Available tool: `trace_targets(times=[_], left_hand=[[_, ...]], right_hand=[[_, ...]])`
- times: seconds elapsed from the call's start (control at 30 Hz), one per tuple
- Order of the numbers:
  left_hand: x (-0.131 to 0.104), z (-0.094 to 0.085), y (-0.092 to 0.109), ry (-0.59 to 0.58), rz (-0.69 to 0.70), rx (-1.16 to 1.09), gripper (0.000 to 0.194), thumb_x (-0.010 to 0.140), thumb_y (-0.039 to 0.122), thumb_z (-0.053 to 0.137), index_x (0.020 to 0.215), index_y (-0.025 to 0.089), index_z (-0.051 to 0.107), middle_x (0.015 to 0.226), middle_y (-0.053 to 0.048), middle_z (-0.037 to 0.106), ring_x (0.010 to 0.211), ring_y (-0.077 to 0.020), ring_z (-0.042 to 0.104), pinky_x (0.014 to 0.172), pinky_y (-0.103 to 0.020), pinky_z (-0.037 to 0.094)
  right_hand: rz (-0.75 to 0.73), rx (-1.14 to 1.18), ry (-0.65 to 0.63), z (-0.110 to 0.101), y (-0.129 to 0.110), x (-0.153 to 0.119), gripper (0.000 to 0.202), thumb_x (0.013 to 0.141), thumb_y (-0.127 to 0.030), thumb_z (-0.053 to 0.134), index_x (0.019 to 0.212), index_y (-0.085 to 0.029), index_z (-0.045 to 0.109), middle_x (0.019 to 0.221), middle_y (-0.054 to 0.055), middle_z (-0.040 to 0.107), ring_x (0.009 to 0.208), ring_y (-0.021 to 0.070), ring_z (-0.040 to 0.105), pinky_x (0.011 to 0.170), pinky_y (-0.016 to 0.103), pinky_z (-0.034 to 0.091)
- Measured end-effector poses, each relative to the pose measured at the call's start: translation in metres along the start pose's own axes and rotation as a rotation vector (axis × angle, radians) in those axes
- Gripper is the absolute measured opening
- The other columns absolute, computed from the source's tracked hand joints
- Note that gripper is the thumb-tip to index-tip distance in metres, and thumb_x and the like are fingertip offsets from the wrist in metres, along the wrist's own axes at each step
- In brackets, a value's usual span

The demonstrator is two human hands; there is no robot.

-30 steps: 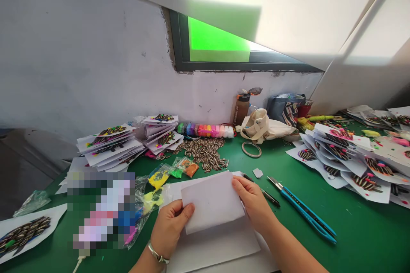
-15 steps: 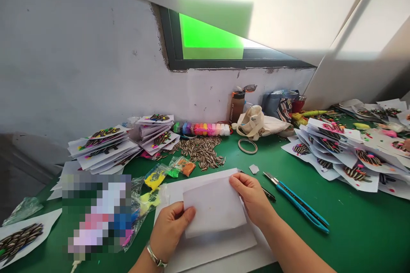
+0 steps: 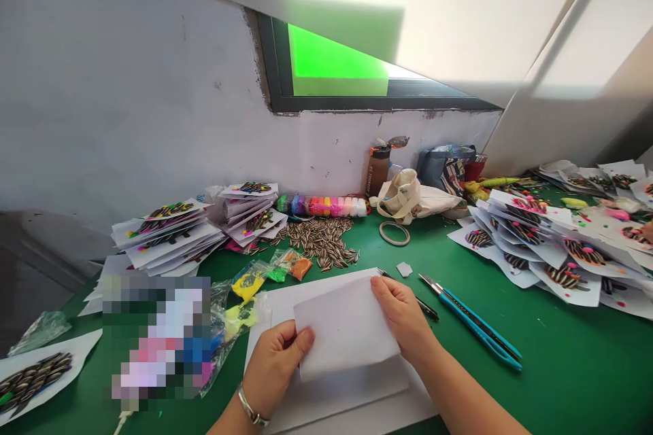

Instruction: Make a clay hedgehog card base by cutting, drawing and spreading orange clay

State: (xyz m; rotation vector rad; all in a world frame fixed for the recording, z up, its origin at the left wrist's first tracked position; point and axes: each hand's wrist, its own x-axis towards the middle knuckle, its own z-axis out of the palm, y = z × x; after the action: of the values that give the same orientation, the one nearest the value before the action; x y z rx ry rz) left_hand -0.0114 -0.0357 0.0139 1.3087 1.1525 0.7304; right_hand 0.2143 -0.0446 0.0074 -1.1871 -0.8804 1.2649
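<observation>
Between my two hands a small white sheet of paper (image 3: 344, 329) is held up, tilted, above larger white sheets (image 3: 352, 397) lying on the green table. My left hand (image 3: 275, 360) pinches its left edge, thumb on top; a silver bracelet (image 3: 249, 409) circles that wrist. My right hand (image 3: 403, 316) grips the upper right edge between thumb and fingers. Just beyond the right hand lies a dark pen (image 3: 427, 308), partly hidden. Further right rests a blue utility knife (image 3: 474, 325) with its blade out, near a small paper scrap (image 3: 405, 270).
Sunflower seeds (image 3: 324, 238) are heaped behind the sheets, beside bags of coloured clay (image 3: 249, 282). Stacks of seed-decorated cards stand left (image 3: 171, 238) and right (image 3: 530, 245). A tape roll (image 3: 394, 233), cloth bag (image 3: 408, 197) and bottle (image 3: 376, 173) are at the back.
The small sheet and both hands have shifted slightly to the right, and the sheet's tilt has changed a little. Both hands keep hold of it.
</observation>
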Motion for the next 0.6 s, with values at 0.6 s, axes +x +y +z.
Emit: trace_targets(times=[0.6], left_hand=[[0.001, -0.008, -0.006, 0.3, 0.074, 0.007, 0.047, 0.065, 0.063, 0.062, 0.057, 0.017, 0.058, 0.053, 0.002, 0.047, 0.051, -0.0119, 0.038, 0.047, -0.022, 0.031]], right_hand=[[0.255, 0.279, -0.42, 0.004, -0.001, -0.005, 0.042, 0.073, -0.038, 0.071, 0.108, -0.017, 0.064, 0.097, 0.009, 0.067, 0.08, 0.0168, 0.062, 0.07, 0.029, 0.051]])
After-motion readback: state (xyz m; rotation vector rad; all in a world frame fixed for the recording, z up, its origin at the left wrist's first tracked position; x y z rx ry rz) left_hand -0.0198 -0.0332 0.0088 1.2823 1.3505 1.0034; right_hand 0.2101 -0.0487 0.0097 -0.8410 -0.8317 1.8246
